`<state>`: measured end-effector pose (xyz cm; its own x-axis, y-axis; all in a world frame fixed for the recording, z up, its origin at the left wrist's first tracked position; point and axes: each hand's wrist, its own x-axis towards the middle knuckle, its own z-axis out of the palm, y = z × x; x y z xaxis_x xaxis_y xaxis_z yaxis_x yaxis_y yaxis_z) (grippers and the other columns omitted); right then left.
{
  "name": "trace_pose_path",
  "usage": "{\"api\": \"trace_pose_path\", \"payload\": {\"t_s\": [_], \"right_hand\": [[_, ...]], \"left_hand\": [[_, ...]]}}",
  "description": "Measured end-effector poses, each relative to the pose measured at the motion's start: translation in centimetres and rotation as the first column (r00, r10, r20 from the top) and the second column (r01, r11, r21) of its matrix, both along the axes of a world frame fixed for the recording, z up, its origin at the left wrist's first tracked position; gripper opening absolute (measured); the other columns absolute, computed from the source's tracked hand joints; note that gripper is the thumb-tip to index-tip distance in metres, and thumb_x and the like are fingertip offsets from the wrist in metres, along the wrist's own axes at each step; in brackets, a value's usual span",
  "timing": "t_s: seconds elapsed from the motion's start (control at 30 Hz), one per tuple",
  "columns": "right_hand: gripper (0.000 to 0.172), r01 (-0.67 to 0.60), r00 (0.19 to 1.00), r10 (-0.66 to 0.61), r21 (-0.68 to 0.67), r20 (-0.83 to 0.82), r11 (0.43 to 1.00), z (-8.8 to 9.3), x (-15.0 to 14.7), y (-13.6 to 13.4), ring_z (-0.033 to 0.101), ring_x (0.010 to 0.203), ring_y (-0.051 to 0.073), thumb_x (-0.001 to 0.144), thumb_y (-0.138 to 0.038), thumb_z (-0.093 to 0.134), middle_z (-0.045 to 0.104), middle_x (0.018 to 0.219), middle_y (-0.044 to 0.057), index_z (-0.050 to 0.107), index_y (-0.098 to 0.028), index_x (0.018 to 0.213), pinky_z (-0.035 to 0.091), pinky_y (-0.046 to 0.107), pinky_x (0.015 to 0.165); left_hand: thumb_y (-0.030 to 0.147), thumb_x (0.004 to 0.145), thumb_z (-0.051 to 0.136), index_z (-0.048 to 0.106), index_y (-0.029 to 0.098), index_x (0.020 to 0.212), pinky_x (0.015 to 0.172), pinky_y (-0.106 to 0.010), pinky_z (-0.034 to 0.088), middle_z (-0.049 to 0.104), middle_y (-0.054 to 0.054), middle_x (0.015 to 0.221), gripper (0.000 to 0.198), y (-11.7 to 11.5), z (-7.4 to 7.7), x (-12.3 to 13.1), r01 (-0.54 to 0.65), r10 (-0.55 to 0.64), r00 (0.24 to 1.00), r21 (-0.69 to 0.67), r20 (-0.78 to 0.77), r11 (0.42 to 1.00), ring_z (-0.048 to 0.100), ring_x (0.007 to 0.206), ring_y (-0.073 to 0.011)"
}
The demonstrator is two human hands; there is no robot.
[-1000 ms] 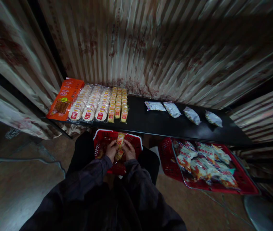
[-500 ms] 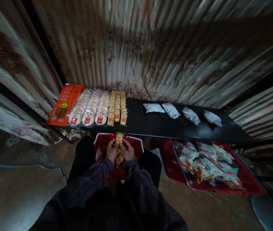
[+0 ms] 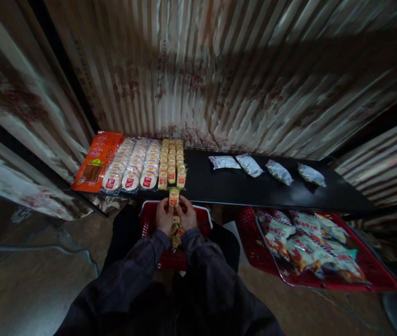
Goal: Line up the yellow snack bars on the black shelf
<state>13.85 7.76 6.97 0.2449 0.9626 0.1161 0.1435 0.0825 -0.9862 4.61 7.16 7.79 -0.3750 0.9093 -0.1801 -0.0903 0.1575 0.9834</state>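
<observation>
Between my left hand (image 3: 165, 215) and my right hand (image 3: 186, 213) is a small yellow packet (image 3: 174, 197), pinched from both sides. It is upright at the front edge of the black shelf (image 3: 219, 186). Just behind it stand rows of similar yellow packets (image 3: 171, 174). Below my hands, a red basket (image 3: 203, 219) holds more yellow packets (image 3: 176, 234). To the left of the yellow rows are rows of round white packaged cakes (image 3: 130, 180).
An orange bag (image 3: 96, 163) lies at the shelf's left end. Several white packets (image 3: 249, 165) lie spaced out on the right. A second red basket (image 3: 380, 270) with larger snack bags (image 3: 306, 252) is below right. Striped curtain (image 3: 191, 70) hangs behind the shelf.
Both hands have moved forward and up with the packet, from over the basket to the shelf's front edge. The view has shifted slightly.
</observation>
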Motion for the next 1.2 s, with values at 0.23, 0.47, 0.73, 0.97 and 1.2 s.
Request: {"api": "trace_pose_path", "payload": {"t_s": [0.23, 0.47, 0.73, 0.97, 1.2], "right_hand": [[0.038, -0.001, 1.000, 0.001, 0.007, 0.012, 1.000, 0.5, -0.2, 1.8, 0.063, 0.092, 0.020, 0.074, -0.029, 0.065, 0.067, 0.102, 0.006, 0.069, -0.022, 0.111, 0.050, 0.035, 0.091], [0.033, 0.049, 0.999, -0.049, 0.032, 0.008, 0.998, 0.2, -0.4, 3.0, 0.062, 0.098, 0.021, 0.074, -0.028, 0.065, 0.067, 0.103, 0.005, 0.070, -0.023, 0.106, 0.047, 0.036, 0.097], [0.035, 0.052, 0.994, -0.056, 0.039, 0.095, 0.998, 0.8, -1.0, 4.3, 0.061, 0.093, 0.021, 0.075, -0.028, 0.061, 0.064, 0.103, 0.007, 0.068, -0.021, 0.108, 0.048, 0.035, 0.091], [0.034, 0.055, 0.968, -0.070, 0.071, 0.239, 0.996, 1.2, -1.2, 5.2, 0.061, 0.094, 0.021, 0.079, -0.029, 0.057, 0.062, 0.101, 0.009, 0.067, -0.018, 0.109, 0.050, 0.036, 0.087], [0.035, 0.053, 0.955, -0.071, 0.068, 0.287, 0.996, 0.7, -1.2, 5.8, 0.062, 0.085, 0.020, 0.081, -0.028, 0.056, 0.061, 0.098, 0.009, 0.066, -0.017, 0.112, 0.052, 0.035, 0.082]], "left_hand": [[0.007, 0.075, 0.061, 0.063, 0.020, 0.094, 0.093, -0.030, 0.046, 0.068, -0.005, 0.098, 0.023, 1.3, 1.3, -0.3, 0.009, -0.011, 0.996, -0.027, -0.092, 1.000, 0.063, 0.095, -0.0172], [0.003, 0.078, 0.052, 0.061, 0.019, 0.095, 0.097, -0.031, 0.044, 0.066, -0.006, 0.102, 0.025, 2.3, 1.9, -0.4, 0.043, -0.051, 0.985, -0.047, -0.167, 0.998, 0.060, 0.098, -0.0164], [0.000, 0.074, 0.053, 0.064, 0.018, 0.095, 0.093, -0.031, 0.046, 0.060, -0.007, 0.098, 0.030, 3.5, 2.8, -0.4, -0.011, 0.009, 0.971, -0.010, -0.240, 1.000, 0.059, 0.091, -0.0166], [-0.003, 0.072, 0.049, 0.064, 0.017, 0.096, 0.091, -0.031, 0.049, 0.060, -0.004, 0.097, 0.035, 4.8, 2.1, -0.1, -0.027, 0.039, 0.956, 0.046, -0.290, 0.999, 0.059, 0.091, -0.0139], [0.000, 0.076, 0.049, 0.063, 0.017, 0.103, 0.091, -0.032, 0.050, 0.062, -0.006, 0.103, 0.035, 5.3, 1.2, -0.2, -0.009, 0.029, 0.950, 0.065, -0.311, 0.998, 0.060, 0.093, -0.0141]]}}
